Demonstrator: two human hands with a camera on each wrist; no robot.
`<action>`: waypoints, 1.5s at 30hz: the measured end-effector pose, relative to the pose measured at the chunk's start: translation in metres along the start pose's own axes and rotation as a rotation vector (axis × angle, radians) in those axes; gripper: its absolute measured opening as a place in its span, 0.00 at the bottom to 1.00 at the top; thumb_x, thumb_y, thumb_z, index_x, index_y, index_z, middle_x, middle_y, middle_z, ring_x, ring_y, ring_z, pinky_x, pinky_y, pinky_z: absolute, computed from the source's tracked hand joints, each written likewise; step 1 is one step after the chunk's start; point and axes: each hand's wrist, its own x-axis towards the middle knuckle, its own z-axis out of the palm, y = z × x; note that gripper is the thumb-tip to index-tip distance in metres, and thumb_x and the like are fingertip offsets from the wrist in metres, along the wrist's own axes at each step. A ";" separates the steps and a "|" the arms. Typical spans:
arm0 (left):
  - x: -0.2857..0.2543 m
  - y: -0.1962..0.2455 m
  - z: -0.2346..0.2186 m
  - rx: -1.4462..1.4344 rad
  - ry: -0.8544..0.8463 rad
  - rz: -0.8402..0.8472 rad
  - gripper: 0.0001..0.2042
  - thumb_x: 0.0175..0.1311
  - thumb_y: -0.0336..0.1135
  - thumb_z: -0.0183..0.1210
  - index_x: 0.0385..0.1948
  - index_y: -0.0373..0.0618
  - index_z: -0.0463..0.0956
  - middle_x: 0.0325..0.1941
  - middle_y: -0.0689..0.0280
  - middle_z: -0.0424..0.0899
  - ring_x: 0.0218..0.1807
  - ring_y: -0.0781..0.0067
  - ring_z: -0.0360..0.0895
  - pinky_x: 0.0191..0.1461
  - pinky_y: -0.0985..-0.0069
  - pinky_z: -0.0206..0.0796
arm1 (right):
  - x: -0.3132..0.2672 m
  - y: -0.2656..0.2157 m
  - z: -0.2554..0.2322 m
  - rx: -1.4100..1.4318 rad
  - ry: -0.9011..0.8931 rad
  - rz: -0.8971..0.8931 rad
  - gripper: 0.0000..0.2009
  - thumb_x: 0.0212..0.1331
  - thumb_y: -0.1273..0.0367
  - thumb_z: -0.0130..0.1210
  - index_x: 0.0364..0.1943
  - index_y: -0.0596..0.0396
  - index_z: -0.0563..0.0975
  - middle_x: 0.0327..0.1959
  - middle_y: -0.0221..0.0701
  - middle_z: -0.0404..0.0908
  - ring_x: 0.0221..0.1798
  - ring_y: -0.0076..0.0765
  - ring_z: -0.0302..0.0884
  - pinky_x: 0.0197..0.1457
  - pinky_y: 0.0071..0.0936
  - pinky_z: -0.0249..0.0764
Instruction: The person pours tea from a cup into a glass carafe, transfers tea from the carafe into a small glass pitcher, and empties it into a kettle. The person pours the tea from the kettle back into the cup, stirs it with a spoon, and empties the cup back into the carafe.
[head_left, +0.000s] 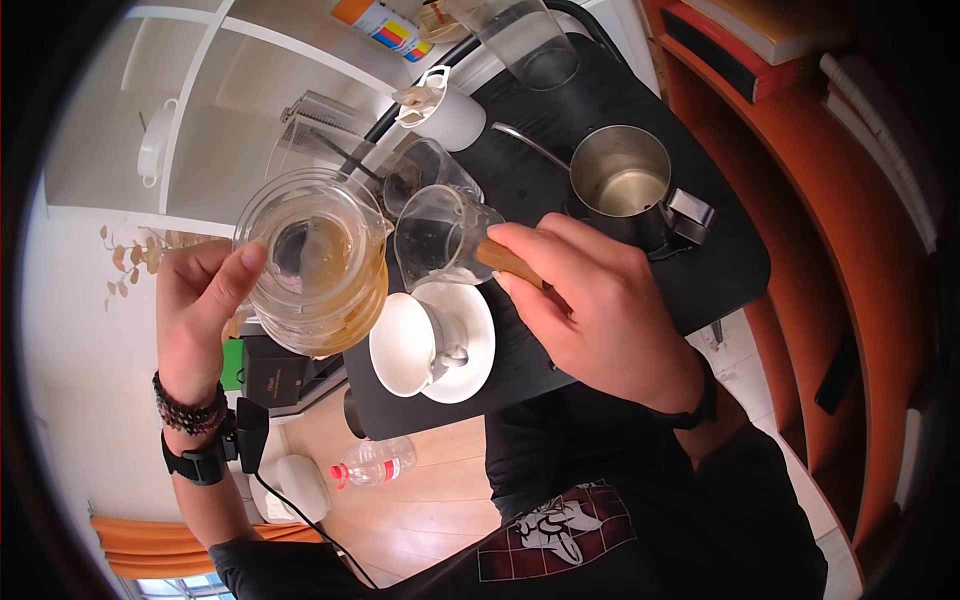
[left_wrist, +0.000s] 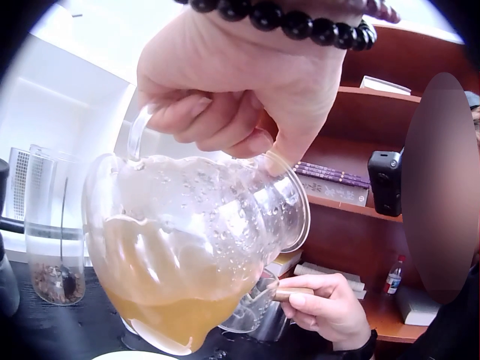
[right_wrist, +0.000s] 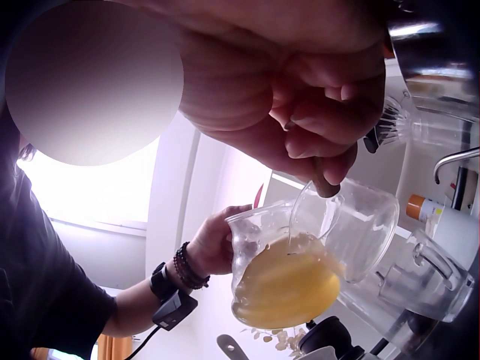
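Note:
The left hand (head_left: pixel 205 300) grips the handle of a ribbed glass pitcher (left_wrist: pixel 172 262), which is tilted and partly filled with amber liquid. In the right hand (head_left: pixel 600 305) is the wooden handle (head_left: pixel 512 264) of a small clear glass vessel (head_left: pixel 440 238), pinched between thumb and fingers. That vessel, with no liquid visible in it, is beside the pitcher's mouth; whether they touch I cannot tell. Below them, a white cup (head_left: pixel 403 345) leans on its side on a white saucer (head_left: pixel 478 345).
On the black table (head_left: pixel 690 285) stand a metal pitcher (head_left: pixel 620 172), a white container (head_left: pixel 455 118), a tall glass (head_left: pixel 545 60) and a glass holding dark pieces (left_wrist: pixel 56 281). Wooden shelves (head_left: pixel 800 240) rise at the right. A plastic bottle (head_left: pixel 380 463) lies on the floor.

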 end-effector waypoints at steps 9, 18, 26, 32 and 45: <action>0.004 0.005 0.004 0.060 -0.039 0.030 0.24 0.57 0.44 0.61 0.09 0.44 0.58 0.13 0.79 0.55 0.20 0.87 0.48 0.22 0.80 0.38 | -0.001 0.003 -0.004 -0.028 0.012 -0.001 0.14 0.47 0.80 0.57 0.41 0.64 0.74 0.25 0.36 0.71 0.21 0.34 0.69 0.22 0.27 0.65; 0.007 0.006 0.007 0.056 -0.043 0.030 0.24 0.57 0.42 0.61 0.09 0.45 0.57 0.13 0.79 0.54 0.19 0.88 0.47 0.22 0.81 0.37 | -0.004 0.004 -0.006 -0.021 0.007 0.016 0.14 0.48 0.80 0.57 0.41 0.64 0.74 0.25 0.36 0.72 0.21 0.35 0.70 0.23 0.27 0.66; 0.009 0.006 0.008 0.079 -0.033 0.041 0.24 0.57 0.42 0.62 0.08 0.45 0.57 0.12 0.79 0.54 0.18 0.88 0.47 0.21 0.81 0.36 | -0.005 0.005 -0.007 -0.022 0.015 0.015 0.14 0.48 0.80 0.57 0.42 0.64 0.75 0.25 0.35 0.71 0.20 0.34 0.70 0.22 0.26 0.66; 0.008 0.009 0.008 0.089 -0.043 0.044 0.24 0.57 0.42 0.62 0.08 0.45 0.57 0.12 0.80 0.53 0.18 0.88 0.46 0.21 0.80 0.36 | -0.006 0.006 -0.006 -0.012 0.029 0.018 0.14 0.48 0.80 0.57 0.42 0.64 0.75 0.25 0.35 0.71 0.19 0.31 0.69 0.21 0.25 0.66; 0.006 0.011 0.008 0.105 -0.057 0.039 0.25 0.57 0.42 0.62 0.08 0.44 0.58 0.12 0.79 0.54 0.18 0.89 0.47 0.20 0.81 0.36 | -0.007 0.005 -0.007 -0.035 0.020 0.003 0.13 0.49 0.80 0.57 0.42 0.65 0.74 0.25 0.34 0.71 0.18 0.30 0.68 0.21 0.25 0.65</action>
